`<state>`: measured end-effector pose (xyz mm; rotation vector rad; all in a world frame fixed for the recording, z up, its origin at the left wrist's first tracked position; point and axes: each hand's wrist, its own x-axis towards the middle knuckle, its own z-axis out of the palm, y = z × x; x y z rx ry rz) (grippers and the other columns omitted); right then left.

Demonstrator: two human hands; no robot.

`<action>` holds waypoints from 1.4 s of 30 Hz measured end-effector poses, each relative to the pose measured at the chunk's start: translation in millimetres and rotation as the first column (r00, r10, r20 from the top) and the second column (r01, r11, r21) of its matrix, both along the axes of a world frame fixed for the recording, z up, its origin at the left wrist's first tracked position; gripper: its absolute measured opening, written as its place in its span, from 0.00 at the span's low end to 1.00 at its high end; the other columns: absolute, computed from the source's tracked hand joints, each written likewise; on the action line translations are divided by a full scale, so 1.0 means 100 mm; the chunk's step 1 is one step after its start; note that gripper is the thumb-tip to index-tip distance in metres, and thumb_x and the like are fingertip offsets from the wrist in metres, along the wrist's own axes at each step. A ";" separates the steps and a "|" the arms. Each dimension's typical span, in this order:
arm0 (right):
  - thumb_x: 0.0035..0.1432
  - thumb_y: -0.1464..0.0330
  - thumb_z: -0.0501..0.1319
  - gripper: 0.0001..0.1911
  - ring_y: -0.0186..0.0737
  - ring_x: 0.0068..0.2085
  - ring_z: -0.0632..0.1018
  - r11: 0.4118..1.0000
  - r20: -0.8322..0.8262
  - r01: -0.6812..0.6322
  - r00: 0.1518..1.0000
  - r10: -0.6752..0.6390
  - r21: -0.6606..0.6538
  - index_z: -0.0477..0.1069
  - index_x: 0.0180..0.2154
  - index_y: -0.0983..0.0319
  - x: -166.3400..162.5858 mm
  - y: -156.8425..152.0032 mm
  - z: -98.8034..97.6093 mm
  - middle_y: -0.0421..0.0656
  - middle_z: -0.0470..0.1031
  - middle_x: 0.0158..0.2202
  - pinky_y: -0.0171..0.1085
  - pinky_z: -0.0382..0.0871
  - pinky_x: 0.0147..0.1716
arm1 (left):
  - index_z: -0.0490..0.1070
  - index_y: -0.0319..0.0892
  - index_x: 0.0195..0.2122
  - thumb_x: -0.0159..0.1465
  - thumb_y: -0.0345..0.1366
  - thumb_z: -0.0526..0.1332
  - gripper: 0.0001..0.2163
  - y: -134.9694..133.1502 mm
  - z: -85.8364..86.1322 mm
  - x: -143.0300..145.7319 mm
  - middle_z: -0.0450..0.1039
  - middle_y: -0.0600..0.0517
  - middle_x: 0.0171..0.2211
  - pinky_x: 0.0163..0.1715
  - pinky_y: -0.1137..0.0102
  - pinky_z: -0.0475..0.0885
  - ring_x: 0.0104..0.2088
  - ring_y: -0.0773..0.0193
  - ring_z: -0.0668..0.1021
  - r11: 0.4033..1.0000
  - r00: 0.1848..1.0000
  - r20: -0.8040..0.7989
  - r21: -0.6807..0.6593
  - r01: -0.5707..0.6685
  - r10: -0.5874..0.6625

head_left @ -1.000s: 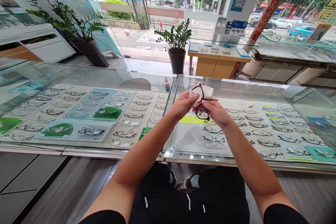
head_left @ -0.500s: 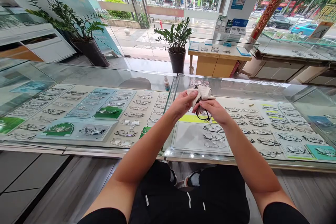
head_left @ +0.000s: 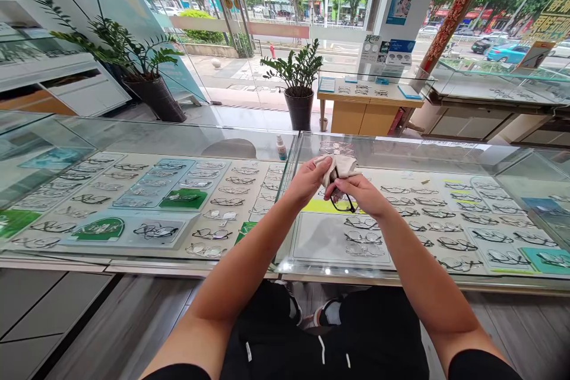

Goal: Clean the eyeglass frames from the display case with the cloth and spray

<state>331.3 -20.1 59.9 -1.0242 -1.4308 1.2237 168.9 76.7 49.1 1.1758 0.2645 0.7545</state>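
Spectacles: I see the black-framed spectacles (head_left: 344, 204) held in the air above the glass counter (head_left: 187, 138), just right of the seam where its two cases meet. One lens hangs below my right hand and the rest is under the cloth.
Cloth: the pale cloth (head_left: 342, 164) is bunched over the upper part of the frame, caught between both sets of fingertips.
Left hand: my left hand (head_left: 307, 181) is curled, thumb and fingers pinching the cloth from the left.
Right hand: my right hand (head_left: 364, 193) is closed on the frame, thumb pressing cloth and spectacles together. I cannot tell which part of the frame it grips.
Hands together: fingertips meet at the cloth, wrists apart.
Under the glass: rows of display frames (head_left: 222, 202) lie on pale and green trays inside the counter, some directly below my hands.
Bottle: a small bottle (head_left: 281, 147) stands upright at the far edge of the counter, near my left hand and to its left.
Beyond: a potted plant (head_left: 297, 80) stands on the floor behind the counter, with a wooden table (head_left: 369, 113) just to its right.
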 end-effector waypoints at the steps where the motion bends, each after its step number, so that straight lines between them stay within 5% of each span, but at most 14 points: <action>1: 0.69 0.45 0.66 0.28 0.42 0.37 0.78 1.000 -0.005 0.007 1.000 -0.007 -0.001 0.88 0.37 0.63 0.01 -0.01 0.01 0.49 0.86 0.37 0.42 0.73 0.44 | 0.74 0.39 0.41 0.66 0.58 0.73 0.24 0.02 0.00 -0.01 0.74 0.56 0.22 0.19 0.72 0.66 0.16 0.69 0.72 1.000 1.000 0.000 -0.014 0.009 -0.009; 7: 0.71 0.48 0.65 0.25 0.45 0.41 0.80 0.999 -0.099 0.030 0.995 -0.031 -0.010 0.88 0.38 0.62 0.05 -0.03 0.00 0.49 0.86 0.39 0.43 0.74 0.49 | 0.75 0.39 0.44 0.61 0.51 0.79 0.23 0.03 0.08 -0.11 0.78 0.52 0.26 0.25 0.70 0.72 0.21 0.65 0.78 0.989 0.990 0.016 -0.039 0.140 -0.140; 11: 0.68 0.45 0.68 0.26 0.44 0.39 0.79 1.000 -0.100 0.009 0.995 -0.009 -0.002 0.87 0.37 0.62 0.00 -0.01 -0.02 0.49 0.86 0.37 0.43 0.75 0.47 | 0.74 0.39 0.42 0.58 0.47 0.81 0.23 -0.02 0.11 -0.09 0.76 0.56 0.22 0.23 0.71 0.71 0.17 0.68 0.74 0.993 0.993 0.018 0.021 0.114 -0.114; 19: 0.69 0.45 0.66 0.27 0.42 0.37 0.78 1.000 -0.079 0.008 0.997 -0.010 -0.026 0.86 0.37 0.63 -0.03 -0.01 -0.01 0.48 0.85 0.36 0.42 0.74 0.46 | 0.75 0.38 0.39 0.65 0.58 0.73 0.25 0.02 0.01 -0.03 0.75 0.53 0.21 0.20 0.70 0.69 0.16 0.66 0.73 1.000 1.000 -0.016 -0.012 -0.008 0.008; 24: 0.70 0.45 0.65 0.27 0.46 0.41 0.80 0.998 -0.189 0.042 0.981 -0.048 -0.036 0.86 0.38 0.62 0.00 0.00 -0.04 0.49 0.85 0.38 0.44 0.75 0.50 | 0.73 0.39 0.37 0.65 0.55 0.75 0.23 0.00 0.10 -0.09 0.74 0.53 0.21 0.26 0.70 0.73 0.21 0.65 0.76 0.993 0.993 0.011 -0.011 0.118 -0.118; 28: 0.67 0.43 0.67 0.28 0.45 0.40 0.79 0.999 -0.162 0.033 0.986 -0.034 -0.010 0.85 0.35 0.62 -0.03 0.03 -0.07 0.48 0.84 0.36 0.43 0.74 0.50 | 0.73 0.40 0.40 0.59 0.49 0.81 0.23 -0.01 0.07 -0.06 0.74 0.56 0.22 0.22 0.72 0.69 0.18 0.69 0.72 0.997 0.997 0.020 0.022 0.068 -0.069; 36: 0.69 0.43 0.65 0.29 0.43 0.38 0.77 1.000 -0.096 0.024 0.995 -0.026 -0.016 0.85 0.36 0.62 -0.04 0.00 -0.04 0.48 0.84 0.36 0.43 0.73 0.47 | 0.73 0.39 0.38 0.71 0.59 0.67 0.24 0.01 0.01 -0.02 0.72 0.54 0.17 0.19 0.72 0.67 0.15 0.67 0.71 0.998 0.999 0.001 0.047 0.032 -0.033; 42: 0.67 0.44 0.67 0.27 0.45 0.39 0.79 0.998 -0.196 0.055 0.979 -0.062 -0.039 0.84 0.34 0.61 0.01 0.04 -0.08 0.48 0.83 0.34 0.43 0.73 0.47 | 0.73 0.39 0.44 0.63 0.49 0.79 0.22 -0.01 0.09 -0.07 0.76 0.55 0.23 0.27 0.73 0.73 0.21 0.68 0.77 0.995 0.997 0.012 0.058 0.076 -0.077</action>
